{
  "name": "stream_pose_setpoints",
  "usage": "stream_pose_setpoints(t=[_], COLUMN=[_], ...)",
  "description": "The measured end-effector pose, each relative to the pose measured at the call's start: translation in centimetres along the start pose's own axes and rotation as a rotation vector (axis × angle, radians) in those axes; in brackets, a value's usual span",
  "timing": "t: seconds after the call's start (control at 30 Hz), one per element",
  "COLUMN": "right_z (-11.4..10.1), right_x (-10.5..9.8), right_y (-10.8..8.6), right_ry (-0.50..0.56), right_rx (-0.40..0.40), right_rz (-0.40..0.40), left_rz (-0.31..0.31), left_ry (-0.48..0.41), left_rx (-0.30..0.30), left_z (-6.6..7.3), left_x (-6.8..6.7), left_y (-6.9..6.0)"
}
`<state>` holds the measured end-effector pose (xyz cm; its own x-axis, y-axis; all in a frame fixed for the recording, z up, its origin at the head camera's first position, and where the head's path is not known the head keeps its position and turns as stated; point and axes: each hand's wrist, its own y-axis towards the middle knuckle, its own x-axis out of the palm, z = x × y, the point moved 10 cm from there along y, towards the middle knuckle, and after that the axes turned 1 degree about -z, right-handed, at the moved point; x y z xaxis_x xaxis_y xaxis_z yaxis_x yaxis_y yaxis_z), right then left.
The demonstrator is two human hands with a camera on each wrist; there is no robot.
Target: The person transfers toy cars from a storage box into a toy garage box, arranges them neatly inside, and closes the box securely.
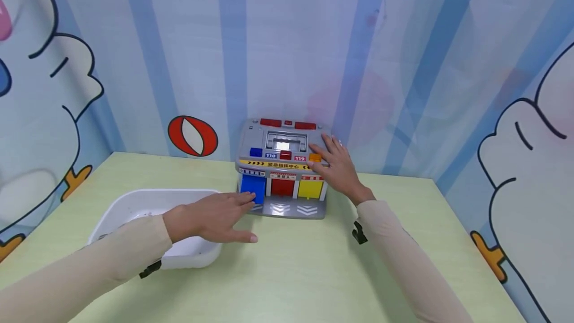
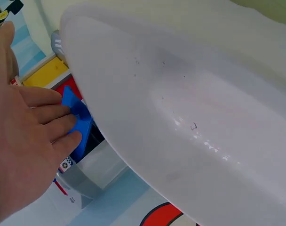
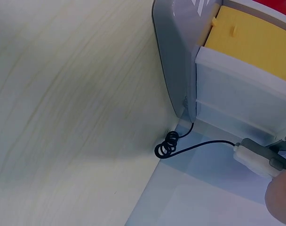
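A grey toy station (image 1: 251, 136) with blue, red and yellow doors stands at the back of the table. My left hand (image 1: 215, 217), fingers extended, touches the blue door (image 1: 253, 186). In the left wrist view the left hand's (image 2: 30, 122) fingertips lie against the blue door (image 2: 83, 123), which is swung outward with a dark gap beside it. My right hand (image 1: 338, 168) rests on the right end of the station's roof, fingers spread near the orange button (image 1: 315, 157). The right wrist view shows the yellow door (image 3: 256, 42) closed and part of the right hand (image 3: 282, 195).
A white tub (image 1: 197, 259) sits left of the station, under my left forearm. A coiled black cord (image 3: 167, 145) runs to a white and grey piece (image 3: 256, 159) at the station's side. A printed curtain (image 1: 287, 54) hangs behind the table.
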<state>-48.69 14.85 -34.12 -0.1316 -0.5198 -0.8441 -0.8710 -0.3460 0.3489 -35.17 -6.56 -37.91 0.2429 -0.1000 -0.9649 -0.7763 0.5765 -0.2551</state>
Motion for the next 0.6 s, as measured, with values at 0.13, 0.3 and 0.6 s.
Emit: stream_pose_setpoints(t=[0.13, 0.3, 0.6], right_z=[-0.1, -0.2, -0.1], right_x=[0.0, 0.1, -0.1], right_y=[0.0, 0.0, 0.0], right_ry=[0.003, 0.000, -0.010], right_rx=[-0.003, -0.011, -0.023], right_rz=[-0.005, -0.012, -0.008], left_rz=[-0.031, -0.058, -0.053], left_ry=[0.025, 0.037, 0.067], left_rx=[-0.019, -0.019, 0.005], left_z=[-0.2, -0.5, -0.7], left_x=[0.6, 0.9, 1.0], left_y=[1.2, 2.4, 4.5])
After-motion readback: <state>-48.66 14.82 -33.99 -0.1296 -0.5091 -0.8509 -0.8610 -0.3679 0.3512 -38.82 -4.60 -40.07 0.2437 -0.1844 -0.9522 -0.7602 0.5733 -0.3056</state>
